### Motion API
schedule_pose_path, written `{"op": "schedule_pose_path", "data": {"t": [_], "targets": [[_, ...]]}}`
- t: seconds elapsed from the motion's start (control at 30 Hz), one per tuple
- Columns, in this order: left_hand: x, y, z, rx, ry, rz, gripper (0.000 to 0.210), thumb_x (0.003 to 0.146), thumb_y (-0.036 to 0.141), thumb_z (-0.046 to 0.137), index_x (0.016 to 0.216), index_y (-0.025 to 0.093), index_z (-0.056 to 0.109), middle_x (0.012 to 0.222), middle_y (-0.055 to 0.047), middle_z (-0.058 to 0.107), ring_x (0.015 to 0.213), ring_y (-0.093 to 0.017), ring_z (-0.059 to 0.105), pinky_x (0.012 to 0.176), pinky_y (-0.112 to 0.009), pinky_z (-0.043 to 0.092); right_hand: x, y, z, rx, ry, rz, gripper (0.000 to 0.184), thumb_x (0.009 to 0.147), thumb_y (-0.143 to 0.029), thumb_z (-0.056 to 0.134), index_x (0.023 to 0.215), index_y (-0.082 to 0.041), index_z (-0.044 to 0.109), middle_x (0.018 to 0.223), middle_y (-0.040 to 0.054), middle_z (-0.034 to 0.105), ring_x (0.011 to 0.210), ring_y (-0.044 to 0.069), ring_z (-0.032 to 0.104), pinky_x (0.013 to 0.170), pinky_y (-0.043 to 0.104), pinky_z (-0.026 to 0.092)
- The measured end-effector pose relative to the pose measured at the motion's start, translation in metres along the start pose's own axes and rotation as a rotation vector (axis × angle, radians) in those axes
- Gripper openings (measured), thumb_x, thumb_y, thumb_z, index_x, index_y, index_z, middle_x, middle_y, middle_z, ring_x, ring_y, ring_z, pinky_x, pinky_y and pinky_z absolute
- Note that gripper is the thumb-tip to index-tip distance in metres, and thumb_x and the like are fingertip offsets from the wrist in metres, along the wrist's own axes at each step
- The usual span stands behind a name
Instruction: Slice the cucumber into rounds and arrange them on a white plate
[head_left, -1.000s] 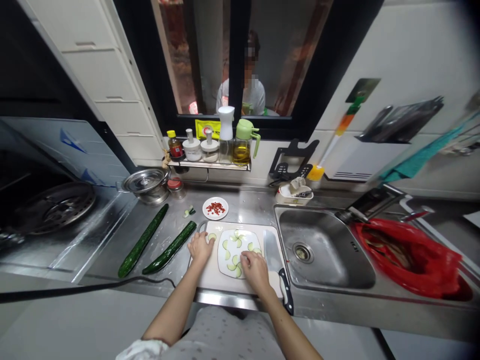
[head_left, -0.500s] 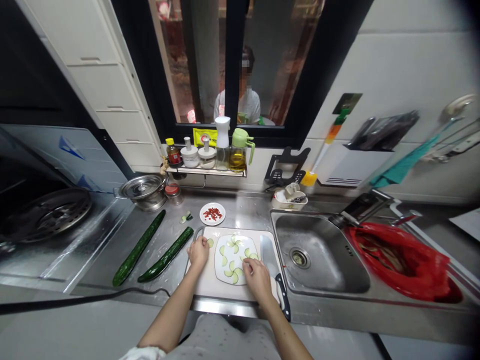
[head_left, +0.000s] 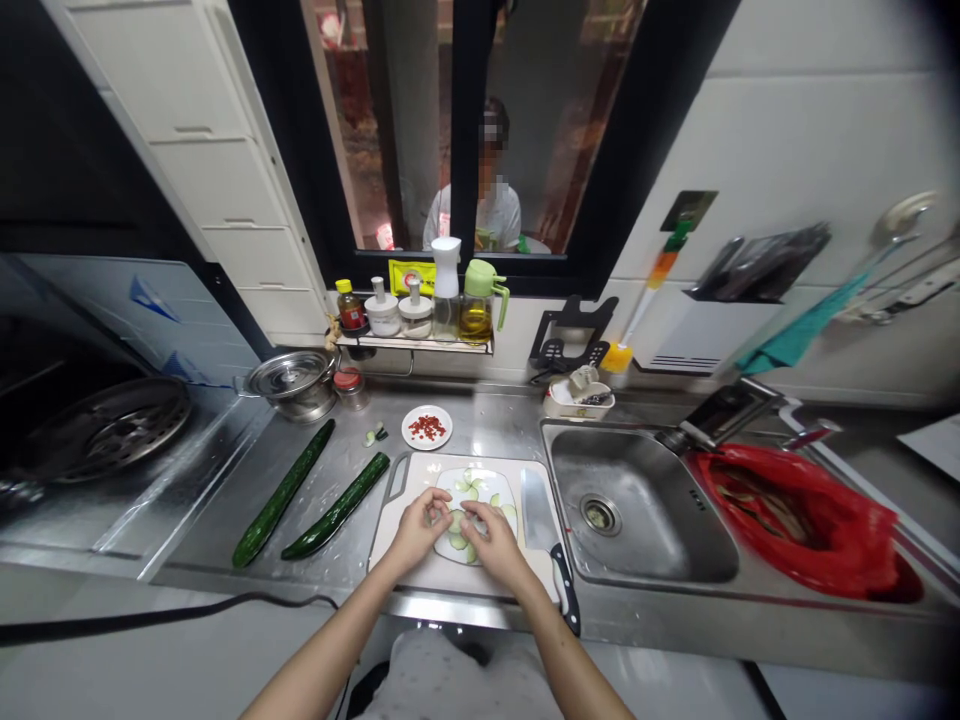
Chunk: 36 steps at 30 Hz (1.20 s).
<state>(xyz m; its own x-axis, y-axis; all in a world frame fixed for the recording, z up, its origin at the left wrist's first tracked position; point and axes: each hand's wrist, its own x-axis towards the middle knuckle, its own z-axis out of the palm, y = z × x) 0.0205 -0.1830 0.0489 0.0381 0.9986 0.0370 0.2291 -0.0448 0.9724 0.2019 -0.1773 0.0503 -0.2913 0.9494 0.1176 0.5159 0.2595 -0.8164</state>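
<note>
Here, left hand (head_left: 426,524) and right hand (head_left: 489,534) pinch a round, pale-green cucumber slice (head_left: 457,522) above a square white plate (head_left: 499,482). A black-handled steel knife (head_left: 536,508) lies at its three o'clock.

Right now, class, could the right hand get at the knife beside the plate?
Probably yes. The right hand is over the white plate; the knife lies just to its right, handle toward the person, with nothing apparent blocking it. Whether that hand holds a slice is unclear.
</note>
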Motion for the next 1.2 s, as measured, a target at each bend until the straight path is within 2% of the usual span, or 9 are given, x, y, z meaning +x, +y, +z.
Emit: {"op": "schedule_pose_path", "data": {"t": [0.13, 0.3, 0.4, 0.5, 0.63, 0.73, 0.87, 1.03, 1.2], "targets": [[-0.006, 0.015, 0.002, 0.033, -0.03, 0.005, 0.026, 0.074, 0.032, 0.063, 0.096, 0.018, 0.061, 0.079, -0.002, 0.062, 0.075, -0.014, 0.052, 0.074, -0.025, 0.041, 0.003, -0.005, 0.007, 0.049, -0.015, 0.045, 0.02, 0.082, -0.036, 0.051, 0.081, -0.02, 0.064, 0.076, 0.0034, 0.064, 0.077, 0.019, 0.056, 0.071, 0.03, 0.041], [-0.01, 0.019, 0.004, -0.093, 0.089, -0.106, 0.039, 0.07, 0.039, 0.069, 0.1, 0.017, 0.06, 0.072, 0.001, 0.06, 0.066, -0.012, 0.052, 0.067, -0.023, 0.039, 0.006, -0.012, 0.007, 0.243, 0.04, 0.103, 0.019, 0.08, -0.036, 0.054, 0.077, -0.019, 0.06, 0.07, 0.0009, 0.06, 0.067, 0.015, 0.052, 0.065, 0.027, 0.041], [-0.014, 0.024, 0.003, -0.249, 0.11, -0.269, 0.049, 0.069, 0.052, 0.068, 0.101, 0.016, 0.059, 0.066, 0.001, 0.062, 0.06, -0.011, 0.053, 0.059, -0.021, 0.037, 0.009, -0.023, 0.003, 0.339, 0.068, 0.097, 0.02, 0.08, -0.039, 0.054, 0.076, -0.02, 0.058, 0.071, 0.0006, 0.06, 0.067, 0.015, 0.052, 0.065, 0.026, 0.042], [-0.018, 0.033, 0.002, -0.375, 0.021, -0.505, 0.056, 0.072, 0.062, 0.061, 0.103, 0.015, 0.06, 0.066, -0.001, 0.065, 0.05, -0.008, 0.048, 0.048, -0.018, 0.028, 0.01, -0.033, 0.003, 0.378, 0.065, 0.091, 0.021, 0.079, -0.04, 0.056, 0.077, -0.02, 0.059, 0.073, 0.001, 0.061, 0.069, 0.015, 0.053, 0.065, 0.026, 0.042], [-0.022, 0.042, 0.001, -0.611, -0.048, -0.712, 0.052, 0.076, 0.06, 0.06, 0.105, 0.016, 0.06, 0.068, -0.001, 0.065, 0.047, -0.006, 0.049, 0.043, -0.016, 0.023, 0.008, -0.037, 0.005, 0.363, 0.081, 0.057, 0.018, 0.079, -0.037, 0.057, 0.079, -0.02, 0.062, 0.078, 0.0024, 0.062, 0.074, 0.016, 0.054, 0.065, 0.026, 0.043], [-0.023, 0.042, -0.001, -0.733, -0.006, -0.708, 0.04, 0.073, 0.043, 0.069, 0.104, 0.018, 0.061, 0.069, 0.001, 0.064, 0.047, -0.004, 0.049, 0.041, -0.014, 0.026, 0.006, -0.035, 0.005, 0.311, 0.084, -0.005, 0.016, 0.08, -0.035, 0.056, 0.078, -0.02, 0.063, 0.08, 0.0027, 0.063, 0.078, 0.016, 0.055, 0.069, 0.027, 0.044], [-0.023, 0.04, -0.005, -0.772, 0.064, -0.662, 0.041, 0.067, 0.027, 0.076, 0.104, 0.019, 0.061, 0.074, 0.001, 0.065, 0.049, -0.003, 0.051, 0.041, -0.013, 0.03, 0.004, -0.031, 0.007, 0.24, 0.089, -0.05, 0.014, 0.08, -0.034, 0.057, 0.077, -0.021, 0.063, 0.079, 0.0023, 0.064, 0.076, 0.016, 0.055, 0.071, 0.028, 0.044], [-0.023, 0.041, -0.007, -0.736, 0.12, -0.624, 0.053, 0.058, 0.02, 0.08, 0.108, 0.019, 0.061, 0.066, 0.004, 0.06, 0.049, -0.003, 0.05, 0.044, -0.013, 0.033, 0.001, -0.027, 0.007, 0.205, 0.034, -0.07, 0.011, 0.079, -0.031, 0.06, 0.078, -0.021, 0.064, 0.079, 0.0014, 0.064, 0.077, 0.015, 0.056, 0.07, 0.026, 0.043], [-0.021, 0.038, -0.007, -0.652, 0.119, -0.584, 0.056, 0.054, 0.025, 0.081, 0.107, 0.017, 0.065, 0.06, 0.006, 0.055, 0.048, -0.003, 0.043, 0.046, -0.014, 0.03, 0.0, -0.025, 0.003, 0.22, -0.062, -0.058, 0.016, 0.081, -0.035, 0.059, 0.081, -0.02, 0.065, 0.08, 0.0013, 0.066, 0.077, 0.015, 0.057, 0.066, 0.024, 0.042]]}}
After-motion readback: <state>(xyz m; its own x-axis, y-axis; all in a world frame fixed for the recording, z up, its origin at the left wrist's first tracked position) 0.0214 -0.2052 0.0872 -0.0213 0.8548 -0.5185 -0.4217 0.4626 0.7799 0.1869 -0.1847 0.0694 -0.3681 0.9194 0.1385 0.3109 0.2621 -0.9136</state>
